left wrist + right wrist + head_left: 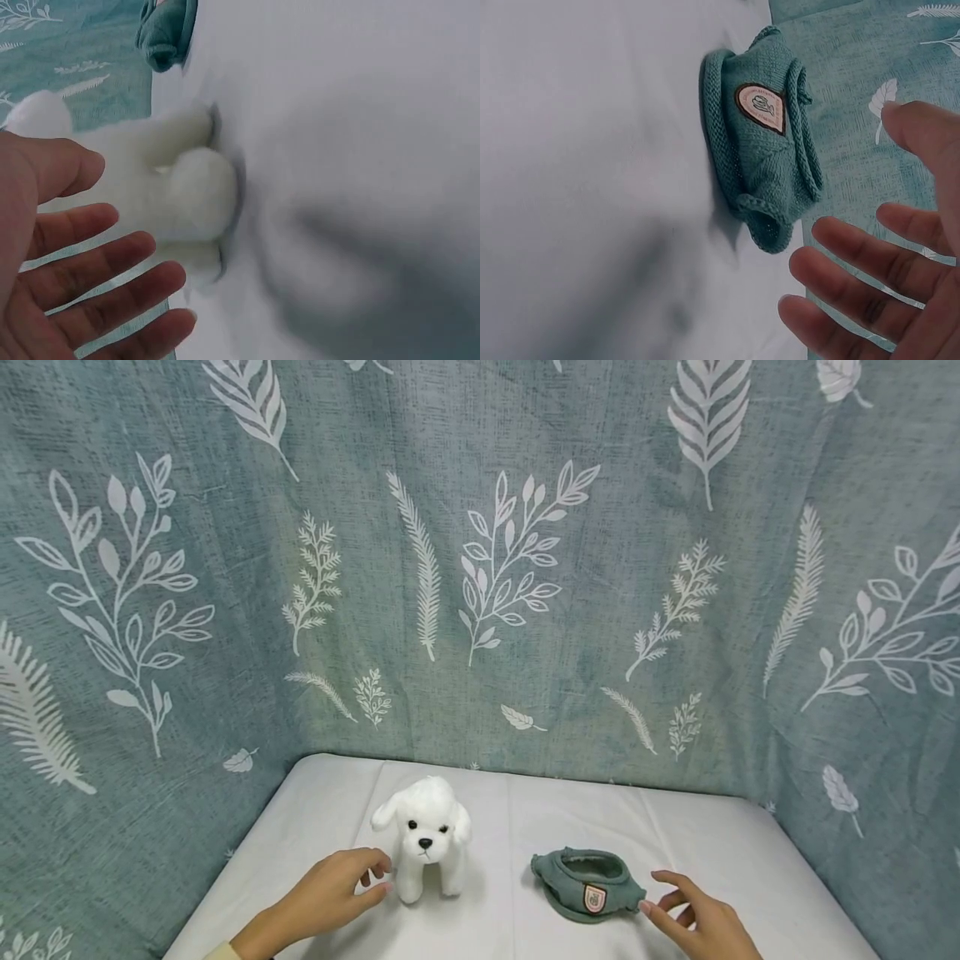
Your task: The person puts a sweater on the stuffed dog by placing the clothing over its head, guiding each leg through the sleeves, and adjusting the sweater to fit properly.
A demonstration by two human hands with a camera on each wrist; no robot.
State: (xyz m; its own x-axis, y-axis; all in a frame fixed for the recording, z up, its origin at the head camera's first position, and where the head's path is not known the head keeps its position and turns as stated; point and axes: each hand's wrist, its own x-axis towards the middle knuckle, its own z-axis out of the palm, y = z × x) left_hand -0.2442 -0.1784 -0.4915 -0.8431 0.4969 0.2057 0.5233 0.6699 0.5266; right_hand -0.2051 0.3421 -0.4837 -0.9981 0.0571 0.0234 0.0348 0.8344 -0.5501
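A small white plush dog [423, 839] stands upright on the white cloth-covered table [570, 810], facing me. My left hand [378, 875] is open just to its left, fingertips close to its front leg; in the left wrist view the spread fingers [112, 259] stay a little apart from the dog [180, 195]. To the dog's right lies a green knitted garment [588, 885] with a small badge [760, 107]. My right hand [658, 893] hovers open beside its right edge, fingers [855, 251] spread and not touching the garment [761, 157].
A teal curtain with white leaf prints [480, 568] closes off the back and both sides of the table. The green garment [169, 30] shows beyond the dog in the left wrist view. Bare white cloth lies between the dog and the garment.
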